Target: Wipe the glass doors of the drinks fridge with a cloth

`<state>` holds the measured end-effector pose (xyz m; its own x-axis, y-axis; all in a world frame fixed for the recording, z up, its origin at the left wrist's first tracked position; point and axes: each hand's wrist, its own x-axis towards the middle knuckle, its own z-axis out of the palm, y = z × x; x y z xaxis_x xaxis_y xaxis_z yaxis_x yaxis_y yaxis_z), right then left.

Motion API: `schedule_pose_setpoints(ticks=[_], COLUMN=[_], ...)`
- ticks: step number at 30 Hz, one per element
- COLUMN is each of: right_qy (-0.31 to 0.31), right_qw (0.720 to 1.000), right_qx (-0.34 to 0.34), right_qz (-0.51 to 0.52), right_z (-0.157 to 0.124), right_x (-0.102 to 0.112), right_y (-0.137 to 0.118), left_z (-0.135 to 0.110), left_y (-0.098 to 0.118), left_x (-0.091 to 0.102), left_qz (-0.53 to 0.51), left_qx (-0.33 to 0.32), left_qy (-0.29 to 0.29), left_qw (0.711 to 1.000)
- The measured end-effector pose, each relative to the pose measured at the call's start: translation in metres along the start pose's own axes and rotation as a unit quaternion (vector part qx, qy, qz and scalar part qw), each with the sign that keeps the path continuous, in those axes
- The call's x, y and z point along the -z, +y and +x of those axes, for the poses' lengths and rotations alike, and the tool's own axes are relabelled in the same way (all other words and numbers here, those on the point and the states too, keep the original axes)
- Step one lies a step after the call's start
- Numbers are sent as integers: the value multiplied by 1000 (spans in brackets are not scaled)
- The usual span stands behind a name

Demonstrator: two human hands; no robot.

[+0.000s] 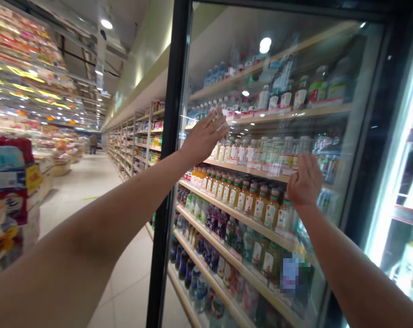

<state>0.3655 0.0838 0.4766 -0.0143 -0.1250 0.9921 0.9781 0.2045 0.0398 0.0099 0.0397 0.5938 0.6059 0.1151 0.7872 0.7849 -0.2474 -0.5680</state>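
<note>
At a smooth, black-framed, clear glass door, we hold our left hand with fingers loosely parted, our right hand with fingers together, contact unclear.

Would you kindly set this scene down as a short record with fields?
Setting: a shop aisle
Left hand: raised in front of the glass; something pale by the fingertips, too unclear to name
Right hand: raised in front of the glass, fingers close together; contact unclear
Frame: black, around the glass
Visible in the glass: rows of bottles
Far right: a bright light strip
Down the aisle: a distant person
</note>
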Motion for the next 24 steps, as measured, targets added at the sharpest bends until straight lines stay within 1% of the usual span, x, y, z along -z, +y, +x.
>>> schedule_pose_setpoints(ticks=[2, 3, 4, 6, 8, 9, 10, 11, 12, 13, 15, 16, 18, 19, 22, 24], right_qy=[3, 5, 10, 17, 21, 21, 20, 19, 19, 20, 24, 24, 22, 21, 20, 20], right_qw=[1000, 1000, 1000, 1000, 1000, 1000, 1000, 1000, 1000, 1000, 999, 999, 1000, 1000, 1000, 1000], right_qx=[4, 6, 7, 11, 11, 10, 9, 8, 8, 10, 14, 15, 14, 14, 18, 21], right_qz=[0, -2, -3, -7, -9, -11, -11, -12, -13, -14, -16, -16, -11, -8, -8, -12], right_z=[0, -1, -1, -1, -1, -1, -1, -1, -1, -1, -1, -1, -2, -2, -3, -3], right_x=[-2, -2, -3, -5, -6, -6, -6, -6, -6, -6, -7, -7, -8, -8, -7, -6], right_y=[0, -1, -1, -1, -1, -1, -1, -2, -2, -2, -2, -2, -1, -1, 0, 0], left_z=[-18, -32, -47, -83, -116, -128, -136, -138, -136, -128, -100, -83, -48, -31, 8, 24], left_y=[13, 23, 36, 63, 86, 93, 96, 96, 92, 84, 61, 47, 17, 2, -39, -56], left_x=[-8, -13, -19, -29, -36, -38, -38, -38, -37, -35, -28, -24, -15, -10, 0, 1], left_qz=[-12, -22, -34, -70, -106, -117, -124, -129, -130, -127, -109, -88, -42, -23, 10, 16], left_qx=[29, 25, 0, -99, -204, -253, -287, -311, -322, -322, -289, -253, -159, -116, -14, 36], left_qy=[20, 22, 12, -41, -79, -96, -109, -117, -120, -118, -104, -93, -61, -48, -15, 7], left_qw=[999, 999, 999, 992, 970, 955, 944, 935, 930, 931, 946, 959, 984, 992, 1000, 999])
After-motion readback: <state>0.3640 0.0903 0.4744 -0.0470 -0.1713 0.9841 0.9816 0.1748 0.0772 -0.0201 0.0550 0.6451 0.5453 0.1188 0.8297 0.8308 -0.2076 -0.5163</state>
